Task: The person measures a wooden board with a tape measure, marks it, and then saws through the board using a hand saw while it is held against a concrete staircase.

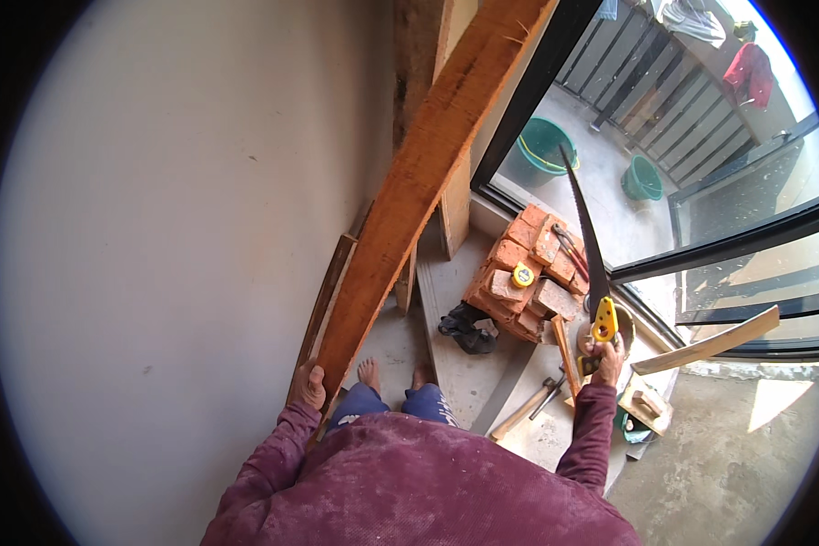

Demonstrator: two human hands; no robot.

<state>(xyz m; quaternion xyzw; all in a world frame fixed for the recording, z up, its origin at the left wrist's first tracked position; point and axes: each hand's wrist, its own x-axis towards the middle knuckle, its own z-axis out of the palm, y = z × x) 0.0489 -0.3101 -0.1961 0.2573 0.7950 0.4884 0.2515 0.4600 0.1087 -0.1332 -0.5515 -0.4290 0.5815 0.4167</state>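
Observation:
My left hand is closed on the lower end of a long reddish-brown wooden plank, which leans up and away to the right along the wall. In my right hand is a hand saw, gripped by its yellow and black handle, its dark blade pointing up and away. The blade is apart from the plank. Beside the plank's lower part, close to the wall, stands another narrow board. My fingers on the saw handle are partly hidden.
A stack of red bricks bears a yellow tape measure and red-handled pincers. A black plastic bag lies beside it. Near my right arm are a hammer and a loose board. Behind the glass door frame stand green buckets.

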